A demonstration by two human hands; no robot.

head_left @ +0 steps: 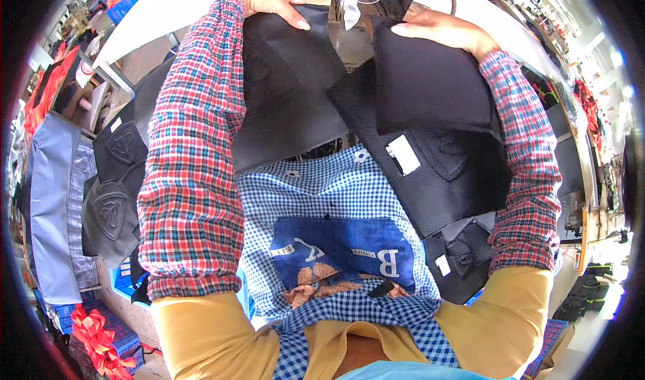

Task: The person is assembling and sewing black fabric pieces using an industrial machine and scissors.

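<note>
My left hand [269, 2] grips the far edge of a smooth black sheet [295, 98], its thumb lying on top. This sheet hangs toward my lap. On the right, my right hand [453, 32] holds the far edge of a thick black fabric panel [430, 81]; its other fingers are partly hidden. Beneath that panel lies a ribbed black piece [383, 158] with a raised shield-shaped emblem and a white label [403, 155]. Between my hands, at the table's edge, stands the dark head of a machine [383, 0], probably a sewing machine.
More black emblem pieces hang at the left [111, 208] and lie low on the right [463, 256]. A white tabletop [168, 7] spans the far side. Blue-grey cloth [50, 205] and a red ribbon bundle [101, 340] are at far left. My checked apron [322, 185] covers my lap.
</note>
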